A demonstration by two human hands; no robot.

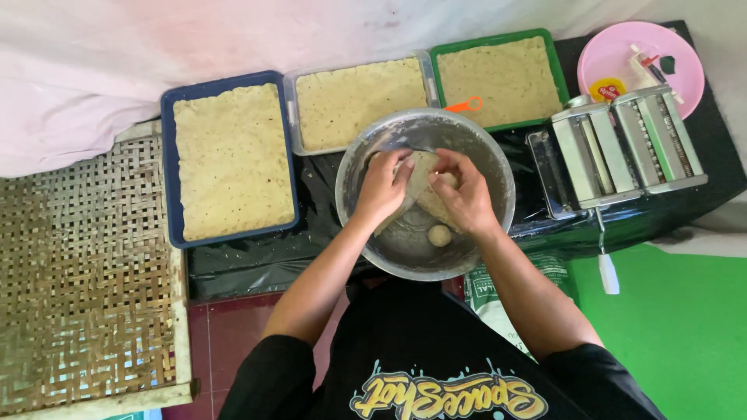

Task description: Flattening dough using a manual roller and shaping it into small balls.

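Both of my hands work inside a round metal bowl (366, 148) on the black-covered table. My left hand (383, 187) and my right hand (465, 194) together grip a flat, pale sheet of dough (420, 175), folded between the fingers above the bowl's floor. A small ball of dough (440, 235) lies loose at the bottom of the bowl, just below my hands.
Three trays of flat dough lie behind the bowl: blue (167, 167), clear (289, 109), green (490, 39). An orange scoop (465, 105) lies between them. A metal pasta roller (622, 148) with a crank stands right, a pink lid (685, 54) behind it, a woven bamboo mat (78, 288) left.
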